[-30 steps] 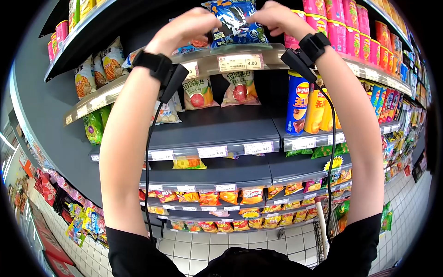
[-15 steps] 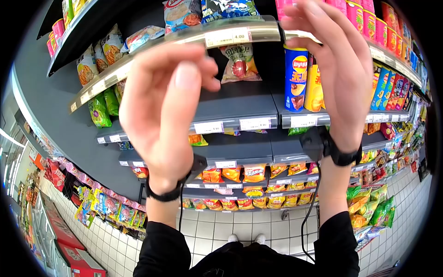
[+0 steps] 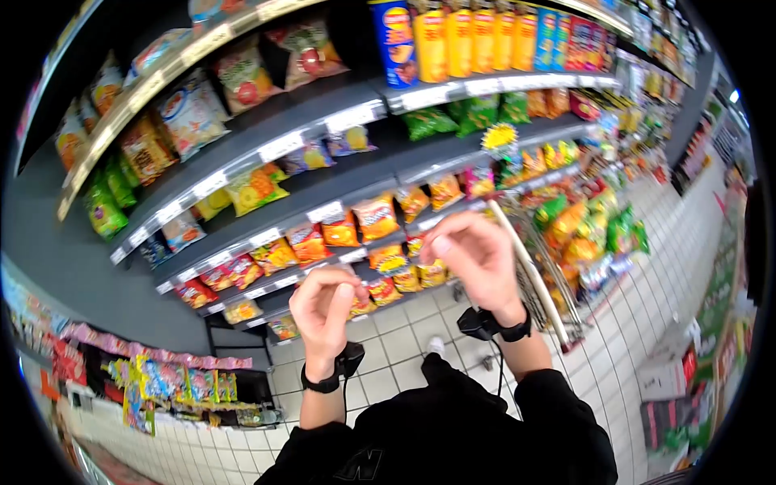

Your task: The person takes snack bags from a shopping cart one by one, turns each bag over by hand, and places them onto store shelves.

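My left hand (image 3: 326, 311) hangs in the air before the lower shelves, its fingers loosely curled and the thumb apart from them. Nothing shows in it. My right hand (image 3: 478, 257) is higher and further right, also loosely bent with no object visible. Behind the hands are orange snack bags (image 3: 377, 218) and yellow chip bags (image 3: 406, 279) on the lower shelves. Close to my right hand is the pale handle bar of a shopping cart (image 3: 527, 267). Each wrist wears a black band with a small device and a cable.
Snack bags (image 3: 594, 230) in green, orange and yellow are heaped in the cart. Yellow chip canisters (image 3: 457, 40) and a blue canister (image 3: 395, 44) stand on an upper shelf. Hanging candy packs (image 3: 182, 380) are at the lower left. Tiled floor (image 3: 388, 356) lies below me.
Both hands have dropped from the upper shelf's height to the lower shelves and come closer together. The view has turned right and down, bringing more of the cart into sight.
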{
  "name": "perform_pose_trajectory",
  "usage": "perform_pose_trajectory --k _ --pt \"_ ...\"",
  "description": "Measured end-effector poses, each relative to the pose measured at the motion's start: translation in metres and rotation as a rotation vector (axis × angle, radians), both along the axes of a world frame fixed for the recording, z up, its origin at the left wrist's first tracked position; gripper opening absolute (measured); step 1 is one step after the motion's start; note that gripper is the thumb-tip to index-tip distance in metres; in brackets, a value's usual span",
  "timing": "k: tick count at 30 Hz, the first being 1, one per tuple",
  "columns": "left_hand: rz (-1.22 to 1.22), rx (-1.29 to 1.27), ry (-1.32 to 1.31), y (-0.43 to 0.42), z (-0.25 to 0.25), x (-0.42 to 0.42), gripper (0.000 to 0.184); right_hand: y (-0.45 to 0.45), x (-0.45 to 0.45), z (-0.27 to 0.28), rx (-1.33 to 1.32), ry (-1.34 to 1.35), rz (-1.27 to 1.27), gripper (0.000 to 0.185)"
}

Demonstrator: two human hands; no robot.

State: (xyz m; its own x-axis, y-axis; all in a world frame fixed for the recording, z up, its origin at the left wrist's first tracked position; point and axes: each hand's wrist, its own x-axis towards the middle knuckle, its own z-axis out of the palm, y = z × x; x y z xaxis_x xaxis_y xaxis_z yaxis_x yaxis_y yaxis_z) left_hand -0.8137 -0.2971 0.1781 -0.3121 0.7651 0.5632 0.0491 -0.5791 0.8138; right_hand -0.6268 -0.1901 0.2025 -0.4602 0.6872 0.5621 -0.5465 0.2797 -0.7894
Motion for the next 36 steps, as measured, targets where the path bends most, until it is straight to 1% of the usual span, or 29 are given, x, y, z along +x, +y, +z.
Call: perform_pose_trajectory --k 2,4,6,8,9,12,13,18,20,23,25,27,29,32,36 --pt "-0.012 -0.075 -0.025 -0.019 -0.022 0.007 0.010 -0.025 0.017 -0.020 -0.080 -0.068 0.032 0.008" --pt "-0.030 -0.108 -0.080 -0.033 -0.037 0.018 0.011 -0.047 0.034 -0.037 -0.112 -0.171 -0.014 0.009" --pt "-0.097 -0.137 -0.120 -0.039 -0.048 0.030 0.011 -0.063 0.054 -0.041 -0.107 -0.184 -0.038 0.008" --pt "-0.097 -0.197 -0.102 -0.048 -0.056 0.044 0.017 -0.081 0.075 -0.043 -0.118 -0.207 -0.102 0.009" --pt "-0.132 -0.213 -0.108 -0.051 -0.058 0.054 0.017 -0.089 0.085 -0.045 -0.114 -0.226 -0.138 0.009" --pt "-0.213 -0.242 -0.120 -0.051 -0.067 0.081 0.016 -0.106 0.115 -0.049 -0.167 -0.197 -0.216 0.010" --pt "-0.246 -0.237 -0.150 -0.052 -0.068 0.092 0.010 -0.110 0.125 -0.052 -0.170 -0.189 -0.245 0.010" --pt "-0.380 -0.288 -0.157 -0.043 -0.068 0.155 0.013 -0.128 0.198 -0.060 -0.196 -0.115 -0.353 0.011" --pt "-0.443 -0.304 -0.192 -0.036 -0.067 0.189 0.015 -0.136 0.235 -0.061 -0.246 -0.058 -0.424 0.012" --pt "-0.544 -0.332 -0.174 -0.025 -0.073 0.256 0.016 -0.149 0.305 -0.066 -0.229 -0.063 -0.526 0.012" --pt "-0.643 -0.358 -0.169 -0.021 -0.080 0.310 0.018 -0.163 0.356 -0.073 -0.234 -0.051 -0.576 0.013" --pt "-0.700 -0.383 -0.172 -0.024 -0.082 0.372 0.018 -0.176 0.411 -0.078 -0.245 -0.118 -0.671 0.015" --pt "-0.787 -0.419 -0.159 -0.027 -0.086 0.428 0.022 -0.186 0.465 -0.086 -0.264 -0.099 -0.709 0.016" --pt "-0.825 -0.431 -0.083 -0.028 -0.084 0.501 0.022 -0.199 0.538 -0.096 -0.267 -0.074 -0.796 0.019" --pt "-0.861 -0.440 -0.042 -0.022 -0.090 0.564 0.022 -0.210 0.602 -0.104 -0.310 -0.076 -0.870 0.020"
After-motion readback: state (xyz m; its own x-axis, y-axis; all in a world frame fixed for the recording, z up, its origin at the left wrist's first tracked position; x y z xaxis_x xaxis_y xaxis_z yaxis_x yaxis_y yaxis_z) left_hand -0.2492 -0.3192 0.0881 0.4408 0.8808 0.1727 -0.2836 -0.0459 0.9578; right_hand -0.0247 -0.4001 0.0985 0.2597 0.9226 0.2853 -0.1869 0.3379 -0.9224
